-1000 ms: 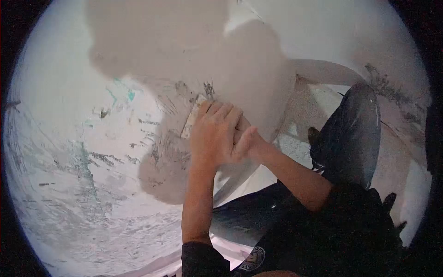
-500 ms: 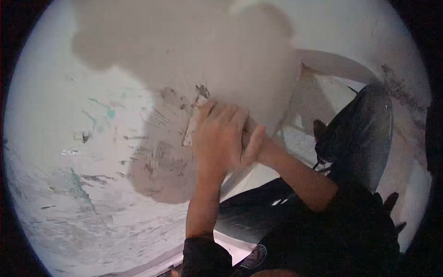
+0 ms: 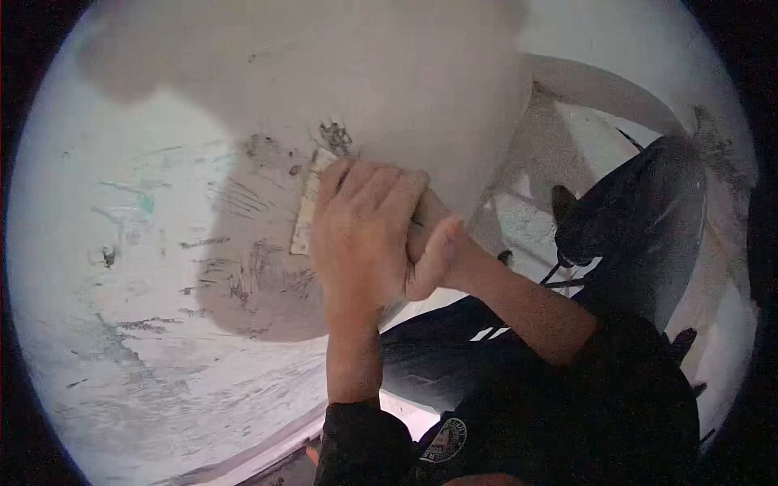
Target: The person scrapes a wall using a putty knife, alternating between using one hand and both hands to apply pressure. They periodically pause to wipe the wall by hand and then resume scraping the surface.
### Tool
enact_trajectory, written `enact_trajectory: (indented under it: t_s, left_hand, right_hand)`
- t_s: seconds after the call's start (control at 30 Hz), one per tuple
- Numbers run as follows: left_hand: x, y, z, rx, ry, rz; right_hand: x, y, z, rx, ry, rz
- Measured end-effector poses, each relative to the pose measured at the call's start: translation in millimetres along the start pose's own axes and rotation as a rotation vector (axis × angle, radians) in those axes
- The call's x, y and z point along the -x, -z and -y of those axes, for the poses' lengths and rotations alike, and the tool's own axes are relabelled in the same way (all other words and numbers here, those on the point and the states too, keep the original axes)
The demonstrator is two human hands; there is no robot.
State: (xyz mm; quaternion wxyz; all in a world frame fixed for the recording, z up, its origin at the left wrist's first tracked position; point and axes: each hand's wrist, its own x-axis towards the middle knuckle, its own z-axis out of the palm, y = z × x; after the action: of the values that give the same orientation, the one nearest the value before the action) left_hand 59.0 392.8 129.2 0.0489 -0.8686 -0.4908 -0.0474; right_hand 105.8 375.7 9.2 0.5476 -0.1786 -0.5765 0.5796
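My left hand [image 3: 361, 231] lies over my right hand, its fingers bent and pressed together and its thumb out to the right. Beneath it my right hand [image 3: 428, 217] shows only in part, mostly the back near the wrist; its fingers are hidden. A pale flat block [image 3: 305, 212] sticks out past the left side of my left hand, against a whitish, marked surface [image 3: 162, 267]. How each hand grips the block cannot be seen. Dark smudges [image 3: 334, 138] mark the surface just above the block.
A broad shadow falls over the upper and middle part of the surface. At the right is a bent leg in dark trousers [image 3: 640, 219], beside a pale angular structure [image 3: 596, 93]. A pale rim [image 3: 267, 462] runs along the bottom.
Both hands and the block have shifted a little left in the view, the left hand still on top. The surface marks and shadow have also shifted left, so the view itself has moved.
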Motion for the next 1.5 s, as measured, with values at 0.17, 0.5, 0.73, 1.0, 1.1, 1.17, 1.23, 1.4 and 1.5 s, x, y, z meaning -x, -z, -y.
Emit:
enact_trajectory:
  t_s: [0.17, 0.5, 0.73, 1.0, 1.1, 1.17, 1.23, 1.4, 1.5]
  left_hand:
    - [-25, 24, 8, 0.003, -0.039, -0.041]
    - [-19, 12, -4, -0.008, -0.017, -0.031]
    - [-24, -8, 8, 0.094, -0.125, -0.166]
    - [-35, 4, -5, 0.066, -0.112, -0.232]
    - [-31, 5, 15, -0.045, -0.092, -0.018]
    - [-44, 14, -18, -0.02, 0.0, -0.074]
    - [-41, 13, -25, -0.039, 0.054, -0.006]
    - [-46, 5, -7, -0.006, -0.039, -0.123]
    - [-43, 0, -10, -0.076, -0.038, -0.044]
  right_hand:
    - [-32, 13, 16, -0.194, 0.08, -0.059]
    - [-4, -16, 4, 0.149, 0.033, -0.181]
    - [-10, 15, 4, 0.157, 0.106, -0.081]
    - [-16, 34, 5, 0.503, 0.236, 0.121]
    - [-24, 32, 6, 0.663, 0.204, 0.022]
    - [-17, 32, 5, -0.684, 0.072, 0.159]
    - [-14, 34, 19, 0.042, 0.148, 0.134]
    - [-25, 34, -9, -0.195, 0.128, 0.083]
    - [-20, 34, 9, 0.278, 0.282, 0.015]
